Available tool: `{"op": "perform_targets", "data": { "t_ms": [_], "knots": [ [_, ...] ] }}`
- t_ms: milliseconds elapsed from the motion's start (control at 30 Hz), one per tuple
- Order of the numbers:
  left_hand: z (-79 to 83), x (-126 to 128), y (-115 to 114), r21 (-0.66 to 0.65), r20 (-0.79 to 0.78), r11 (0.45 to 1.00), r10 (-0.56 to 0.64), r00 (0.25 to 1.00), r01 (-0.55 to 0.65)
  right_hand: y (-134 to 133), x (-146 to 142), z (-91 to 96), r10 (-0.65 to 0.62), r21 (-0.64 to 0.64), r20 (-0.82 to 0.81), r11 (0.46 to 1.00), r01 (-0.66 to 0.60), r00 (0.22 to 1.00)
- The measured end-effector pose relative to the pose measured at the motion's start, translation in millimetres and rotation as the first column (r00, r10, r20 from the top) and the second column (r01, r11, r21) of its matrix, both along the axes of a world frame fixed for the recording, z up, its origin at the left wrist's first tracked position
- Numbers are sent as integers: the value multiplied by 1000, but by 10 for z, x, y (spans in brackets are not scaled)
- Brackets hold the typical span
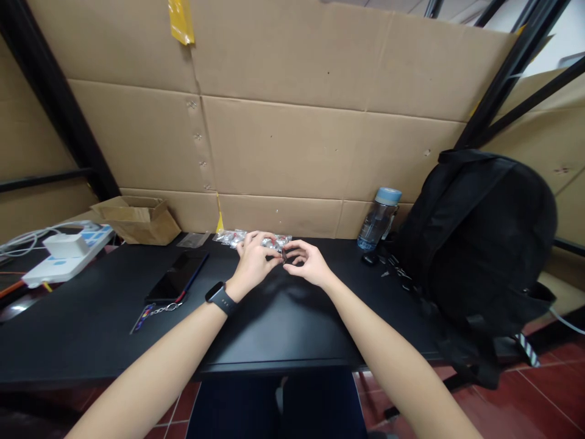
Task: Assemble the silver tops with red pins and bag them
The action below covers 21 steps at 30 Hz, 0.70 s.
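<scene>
Over the middle of the black table (pixel 292 317), my two hands meet around a small dark object (pixel 283 255), too small to name. My left hand (pixel 256 256), with a black watch (pixel 222 297) on its wrist, pinches the object between thumb and fingertips. From the other side, the curled fingers of my right hand (pixel 308 262) come up to the same object; whether they grip it too I cannot tell. Right behind the hands lies a row of clear plastic packets (pixel 232 236) with bits of red in them, partly hidden by my left hand.
On the left are a phone (pixel 178 277) with a keychain, a small clear bag (pixel 194 239), an open cardboard box (pixel 141 222) and a white power strip (pixel 68 259). A water bottle (pixel 378 219), keys (pixel 397 268) and a black backpack (pixel 484 244) stand right. Cardboard (pixel 292 146) walls the back.
</scene>
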<state>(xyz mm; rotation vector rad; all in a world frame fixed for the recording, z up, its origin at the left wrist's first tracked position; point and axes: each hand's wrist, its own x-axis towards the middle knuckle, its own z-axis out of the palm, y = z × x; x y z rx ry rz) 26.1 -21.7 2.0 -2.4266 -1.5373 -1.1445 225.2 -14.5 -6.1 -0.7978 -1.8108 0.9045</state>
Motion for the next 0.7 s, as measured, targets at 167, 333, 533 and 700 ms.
{"op": "perform_targets", "data": {
  "t_ms": [167,333,533,700],
  "knots": [
    [10,9,-27,55,-7,999,-1,1000,2,20,11,-33,19,-8,-20,1000,-19,1000],
    [-5,10,-28,104,12,995,-7,1000,5,44,14,-60,37,-5,-44,999,-37,998],
    [-14,14,-28,136,12,991,-13,1000,11,46,12,-64,37,-1,-39,999,-37,999],
    [-5,30,-69,173,-25,985,-24,999,28,55,27,-81,53,-18,-41,998,-54,998]
  ]
}}
